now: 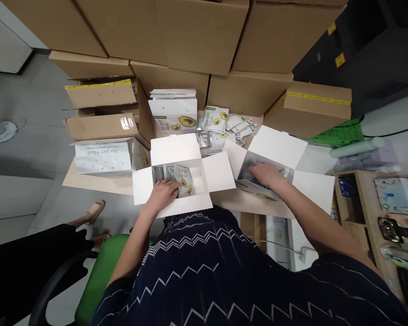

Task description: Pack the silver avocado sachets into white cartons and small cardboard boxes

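My left hand [163, 195] is inside an open white carton [172, 149], its fingers curled over a row of upright Su-per Meal sachets [187, 181] with an avocado print. The sachets fill the left and middle of that carton, and the front one leans slightly. My right hand [265, 174] reaches down into a second open white carton [279, 141] to the right. Its fingers are bent among grey, shiny packets; their tips and whatever they hold are hidden. Both cartons have their flaps spread outward.
Loose sachets and silvery packets [216, 122] lie behind the cartons. Another Su-per Meal box [173, 117] stands behind, and one [102, 157] lies at left. Brown cardboard boxes [197, 36] are stacked along the back. A green chair [105, 271] and another person's foot [95, 212] are at left.
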Demonstrator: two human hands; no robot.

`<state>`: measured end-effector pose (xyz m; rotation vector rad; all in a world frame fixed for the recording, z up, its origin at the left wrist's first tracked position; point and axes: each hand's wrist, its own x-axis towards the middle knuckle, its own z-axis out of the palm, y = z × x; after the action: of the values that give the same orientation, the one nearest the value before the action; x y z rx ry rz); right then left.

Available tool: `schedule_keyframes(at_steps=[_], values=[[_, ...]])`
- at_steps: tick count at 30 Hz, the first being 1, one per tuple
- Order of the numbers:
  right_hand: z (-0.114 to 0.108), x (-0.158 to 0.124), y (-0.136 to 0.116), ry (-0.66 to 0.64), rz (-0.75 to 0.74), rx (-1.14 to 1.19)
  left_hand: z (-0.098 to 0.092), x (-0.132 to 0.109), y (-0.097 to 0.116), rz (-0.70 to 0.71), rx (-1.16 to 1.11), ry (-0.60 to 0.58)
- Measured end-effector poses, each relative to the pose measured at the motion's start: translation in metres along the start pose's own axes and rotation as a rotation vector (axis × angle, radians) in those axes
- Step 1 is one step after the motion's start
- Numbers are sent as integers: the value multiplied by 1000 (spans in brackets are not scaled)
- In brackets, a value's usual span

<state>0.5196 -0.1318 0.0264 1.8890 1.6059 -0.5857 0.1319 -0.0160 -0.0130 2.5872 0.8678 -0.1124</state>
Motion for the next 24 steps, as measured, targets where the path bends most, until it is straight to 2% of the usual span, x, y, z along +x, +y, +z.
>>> schedule_keyframes(at_steps=[2, 5, 7, 10, 12, 13, 15, 17, 21, 24], values=[[-1, -1, 5, 18, -14, 21, 0, 0, 0, 2, -1, -10], [-10, -13, 23, 132, -6, 72, 1, -1, 0, 8, -10, -18], [-20, -35, 38, 274, 20, 143, 2, -1, 0, 17, -18, -16], [-42, -85, 50, 597, 2, 319, 3, -1, -1, 31, -33, -35], [-60, -116, 46, 770, -35, 440, 3, 0, -1, 35, -43, -59], [-69, -126, 39, 809, -76, 489, 3, 0, -1, 36, -50, -69], [-87, -133, 17, 790, -191, 555, 4, 1, -2, 34, -63, -71], [-103, -119, -12, 670, -335, 548, 4, 1, -1, 27, -66, -55], [-118, -60, -76, 442, -640, 345, 3, 0, 2, 14, -58, -50], [-116, -19, -120, 384, -728, 120, 1, -1, 4, 3, -63, -58]])
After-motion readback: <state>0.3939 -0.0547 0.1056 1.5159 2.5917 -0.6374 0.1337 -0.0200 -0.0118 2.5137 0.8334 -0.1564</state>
